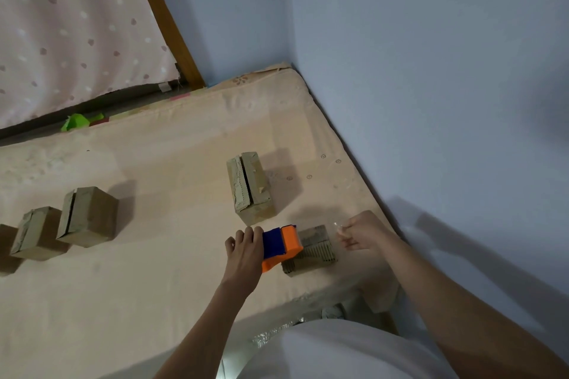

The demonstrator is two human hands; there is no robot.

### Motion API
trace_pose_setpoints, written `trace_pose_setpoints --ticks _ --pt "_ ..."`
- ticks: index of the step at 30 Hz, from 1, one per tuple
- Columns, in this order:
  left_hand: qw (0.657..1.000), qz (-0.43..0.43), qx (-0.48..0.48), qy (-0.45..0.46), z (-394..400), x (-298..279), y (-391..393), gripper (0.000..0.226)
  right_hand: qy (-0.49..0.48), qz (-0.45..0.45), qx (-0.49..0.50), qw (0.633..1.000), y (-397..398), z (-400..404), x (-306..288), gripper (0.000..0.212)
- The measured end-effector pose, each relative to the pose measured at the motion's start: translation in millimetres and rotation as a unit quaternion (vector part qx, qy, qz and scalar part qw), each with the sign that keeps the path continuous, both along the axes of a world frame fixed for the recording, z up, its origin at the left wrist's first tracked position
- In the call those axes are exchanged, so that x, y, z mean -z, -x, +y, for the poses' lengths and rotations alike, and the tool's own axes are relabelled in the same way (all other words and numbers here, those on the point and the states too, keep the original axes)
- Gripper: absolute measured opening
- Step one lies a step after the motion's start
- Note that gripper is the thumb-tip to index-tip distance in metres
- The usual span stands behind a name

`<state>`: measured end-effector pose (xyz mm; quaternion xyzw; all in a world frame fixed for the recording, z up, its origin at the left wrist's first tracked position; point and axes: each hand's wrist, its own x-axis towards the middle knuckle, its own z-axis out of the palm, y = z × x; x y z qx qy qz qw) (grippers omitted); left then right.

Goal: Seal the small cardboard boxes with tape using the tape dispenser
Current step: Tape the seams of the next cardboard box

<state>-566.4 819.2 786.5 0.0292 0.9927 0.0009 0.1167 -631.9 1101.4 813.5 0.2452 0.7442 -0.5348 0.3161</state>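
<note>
Against pale blue walls, on a mattress [154,271], the tape dispenser [281,246] is gripped by the left hand [244,251] at a small box [314,248] while clear tape seems pinched by the right hand [360,232], so slack could wrinkle it.

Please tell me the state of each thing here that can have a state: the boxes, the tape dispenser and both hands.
tape dispenser: gripped, resting on the small box.
small box: under the dispenser, being taped.
tall box: upright, top seam shows a gap.
cube box: standing apart, untouched.
left box: standing apart, untouched.
left hand: grips the dispenser.
right hand: pinches the clear tape end, apparently.
</note>
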Motion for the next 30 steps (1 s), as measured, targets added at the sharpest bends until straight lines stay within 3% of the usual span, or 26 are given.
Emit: trace_pose_setpoints --ticks 2,5,7,11,15,30 --pt "1.0 0.01 0.001 0.002 -4.1 4.5 -0.8 0.06 -0.01 0.003 -0.001 1.0 -1.7 1.3 1.8 0.003" --pt "1.0 0.008 -0.003 0.011 -6.6 9.6 -1.5 0.06 -0.039 0.004 0.009 0.999 -3.2 -1.8 3.1 0.01" --pt "1.0 0.004 -0.004 0.017 -6.3 9.0 -0.5 0.06 -0.055 0.002 0.013 0.998 -3.2 -5.0 3.0 0.003" --pt "1.0 -0.006 -0.01 0.013 -9.7 12.0 -0.8 0.059 -0.082 0.021 0.009 0.996 1.2 -9.0 14.1 0.028" --pt "1.0 -0.009 -0.013 -0.003 -8.7 10.7 -1.5 0.054 -0.117 0.035 -0.018 0.992 2.6 -13.6 23.5 0.013" --pt "0.999 -0.03 0.001 0.026 -7.8 14.7 -4.7 0.066 -0.162 0.064 -0.061 0.983 -1.3 -18.0 30.7 0.02"
